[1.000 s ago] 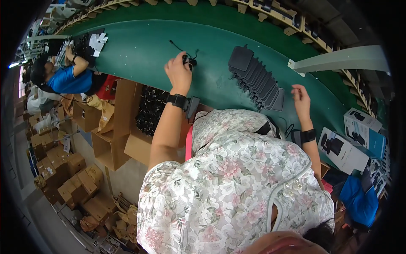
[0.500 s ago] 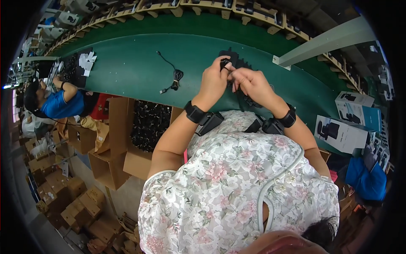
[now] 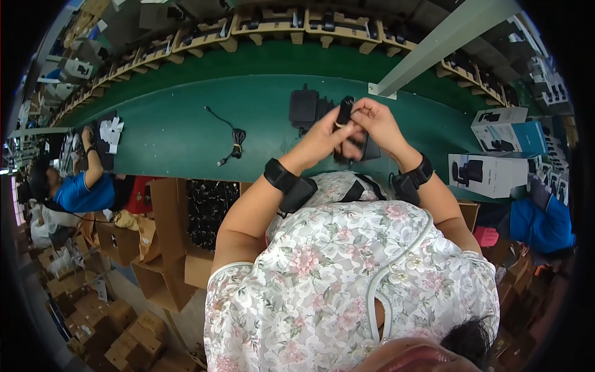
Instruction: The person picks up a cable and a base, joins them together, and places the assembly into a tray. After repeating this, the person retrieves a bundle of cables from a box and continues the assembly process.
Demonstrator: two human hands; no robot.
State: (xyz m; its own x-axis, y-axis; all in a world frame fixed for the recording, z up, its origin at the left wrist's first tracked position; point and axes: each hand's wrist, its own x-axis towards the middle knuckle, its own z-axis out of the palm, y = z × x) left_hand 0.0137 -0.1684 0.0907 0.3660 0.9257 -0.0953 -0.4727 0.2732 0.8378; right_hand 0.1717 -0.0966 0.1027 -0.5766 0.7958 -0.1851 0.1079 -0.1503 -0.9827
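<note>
A folded bundle of black cable (image 3: 346,111) stands upright in my left hand (image 3: 323,139), whose fingers are closed round it. A pale band shows at its lower part. My right hand (image 3: 379,124) is closed at the bundle's right side, its fingertips pinched together against it; the fingers are partly blurred. Just left of the hands lies a square black power adapter (image 3: 304,108) on the green table (image 3: 180,118). More dark items lie behind and under my hands, mostly hidden. Farther left rests another tied black cable (image 3: 237,144) with its plug end loose.
Boxes printed with a black device (image 3: 489,177) stand at the right. A grey metal post (image 3: 427,46) rises beyond my right hand. Tan trays (image 3: 269,26) line the far side. An open carton (image 3: 214,211) of black items stands below the table's near edge. A person in blue (image 3: 87,192) works at left.
The view has shifted, so the table sits lower in the picture. The cable bundle now points upward between my hands, and its pale band shows. My right fingers have moved up along its side.
</note>
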